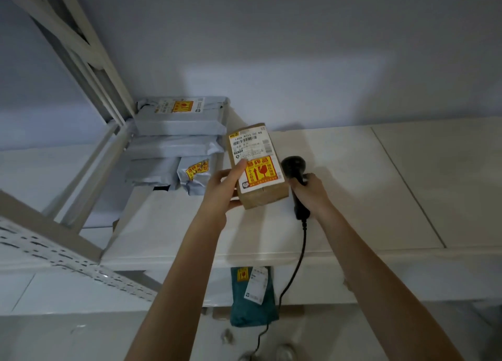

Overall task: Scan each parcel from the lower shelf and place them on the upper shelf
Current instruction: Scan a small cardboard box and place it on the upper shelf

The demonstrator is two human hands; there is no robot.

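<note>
Brown cardboard forms the parcel (258,167) that is held up above the upper shelf (353,197), near the middle of the scene. Its top face is covered by a white shipping label with a barcode and, nearer the viewer, an orange and yellow fragile sticker. The parcel is gripped at its left edge by the left hand (225,189), with the thumb laid across the label and the other fingers curled underneath. Just to the right of the parcel, a black handheld scanner (294,182) is held by the right hand (309,192), whose fingers are wrapped round the handle; the scanner head is seen beside the parcel's right edge. A black cable (296,263) hangs from the handle, past the near edge of the shelf, towards the floor.

On the far left of the upper shelf, grey mailer bags (176,143) are stacked against the wall, several marked with the same orange sticker. Below the near edge of the upper shelf, a dark teal parcel (252,298) with a white label and an orange sticker is seen on the lower shelf. A white metal shelving frame (89,70) rises at the left.
</note>
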